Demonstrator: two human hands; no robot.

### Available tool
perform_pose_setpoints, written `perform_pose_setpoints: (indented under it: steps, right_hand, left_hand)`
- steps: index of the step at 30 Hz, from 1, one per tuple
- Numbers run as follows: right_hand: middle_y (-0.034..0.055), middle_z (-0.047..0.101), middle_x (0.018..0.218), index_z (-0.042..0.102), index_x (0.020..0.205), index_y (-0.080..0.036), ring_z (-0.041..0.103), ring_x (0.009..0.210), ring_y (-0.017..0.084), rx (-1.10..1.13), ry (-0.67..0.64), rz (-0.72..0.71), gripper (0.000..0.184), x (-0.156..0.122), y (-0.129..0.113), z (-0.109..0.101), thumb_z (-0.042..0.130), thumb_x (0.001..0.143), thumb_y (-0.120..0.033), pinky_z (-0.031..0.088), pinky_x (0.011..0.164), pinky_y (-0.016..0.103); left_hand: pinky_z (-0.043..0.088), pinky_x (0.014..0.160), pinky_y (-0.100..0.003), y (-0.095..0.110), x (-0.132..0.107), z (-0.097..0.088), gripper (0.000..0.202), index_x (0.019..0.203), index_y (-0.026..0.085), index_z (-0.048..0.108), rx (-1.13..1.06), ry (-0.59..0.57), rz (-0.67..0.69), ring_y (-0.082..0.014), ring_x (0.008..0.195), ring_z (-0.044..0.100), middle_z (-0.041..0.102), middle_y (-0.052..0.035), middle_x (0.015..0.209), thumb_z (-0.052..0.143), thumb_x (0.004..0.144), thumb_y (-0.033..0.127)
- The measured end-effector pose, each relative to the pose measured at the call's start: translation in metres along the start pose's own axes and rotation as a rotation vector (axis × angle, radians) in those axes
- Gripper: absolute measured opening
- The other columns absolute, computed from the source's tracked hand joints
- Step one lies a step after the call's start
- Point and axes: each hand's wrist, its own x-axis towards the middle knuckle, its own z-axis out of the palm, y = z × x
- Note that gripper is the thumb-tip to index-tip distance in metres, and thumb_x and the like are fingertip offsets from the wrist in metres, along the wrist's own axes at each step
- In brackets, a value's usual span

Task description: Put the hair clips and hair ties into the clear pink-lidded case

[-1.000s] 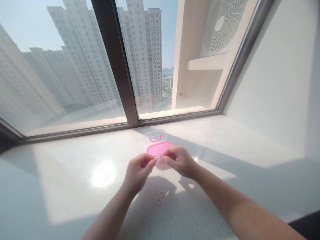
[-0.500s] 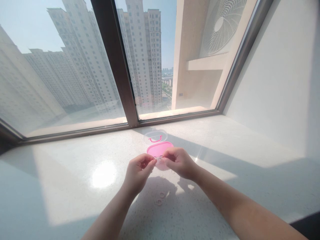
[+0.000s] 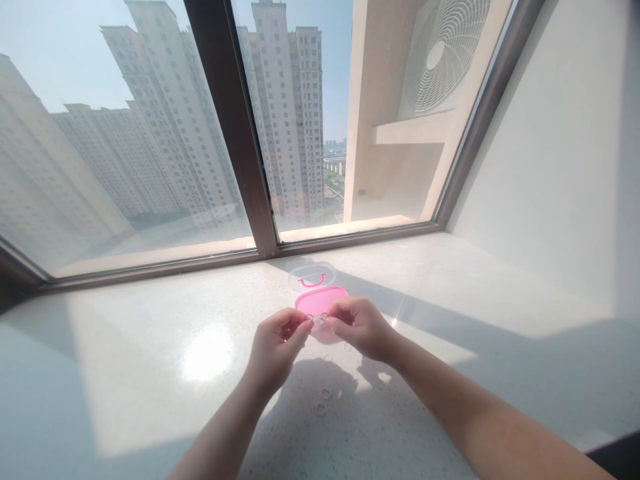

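Note:
Between the thumb and fingers of my left hand (image 3: pixel 280 343) is a small ring (image 3: pixel 310 318). My right hand (image 3: pixel 361 325) pinches another small ring (image 3: pixel 324 317) a short way to the right. The two rings are held apart, above the front of a pink container (image 3: pixel 320 302). My hands partly hide that container. Behind it lies a clear lid (image 3: pixel 299 272) with a pink curved handle (image 3: pixel 313 283). Nearer to me, a pale ring (image 3: pixel 327 395) and a second pale ring (image 3: pixel 321 409) lie on the sill in shadow.
The speckled white sill (image 3: pixel 150 413) runs up to a brown window frame (image 3: pixel 150 270). A white wall (image 3: pixel 550 200) bounds it on the right. Another small ring (image 3: pixel 348 347) lies under my right hand. Sunlight glares on the left part.
My right hand has shifted very slightly right, so the gap between the two held rings is a little wider. The view has tilted slightly. Both pinches stay closed.

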Motion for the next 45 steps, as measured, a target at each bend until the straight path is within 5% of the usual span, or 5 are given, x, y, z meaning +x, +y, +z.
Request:
perform_pose_setpoints:
  steps: [45]
  right_hand:
    - [-0.0030, 0.048, 0.054, 0.057, 0.064, -0.014, 0.042, 0.051, 0.009, 0.081, -0.008, 0.043, 0.018, 0.000, 0.003, 0.004, 0.058, 0.081, -0.020, 0.031, 0.047, 0.021]
  left_hand:
    - [0.042, 0.055, -0.023, -0.016, 0.002, 0.001, 0.025, 0.076, 0.015, 0.066, 0.008, -0.064, -0.035, -0.0127, 0.058, 0.054, 0.061, -0.0019, 0.067, 0.063, 0.084, 0.039]
